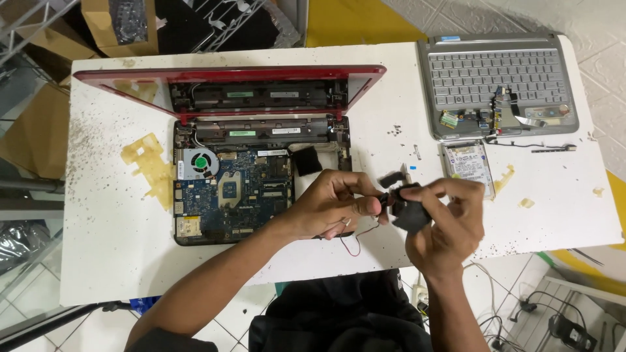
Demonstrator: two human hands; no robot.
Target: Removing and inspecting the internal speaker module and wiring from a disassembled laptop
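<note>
My left hand (329, 203) and my right hand (447, 221) meet above the table's front edge, both gripping a small black part (405, 207) with thin red and black wires (355, 240) hanging from it. Just left of my hands lies an opened red laptop (261, 176) with its blue circuit board (235, 192) and round fan (199, 163) exposed. Its red lid (228, 75) lies flat behind it.
A silver keyboard cover (499, 81) with loose small boards lies at the back right, and a hard drive (466, 163) sits below it. Small screws (394, 130) are scattered on the white table (111, 248). Cardboard boxes stand at the far left; cables lie on the floor at right.
</note>
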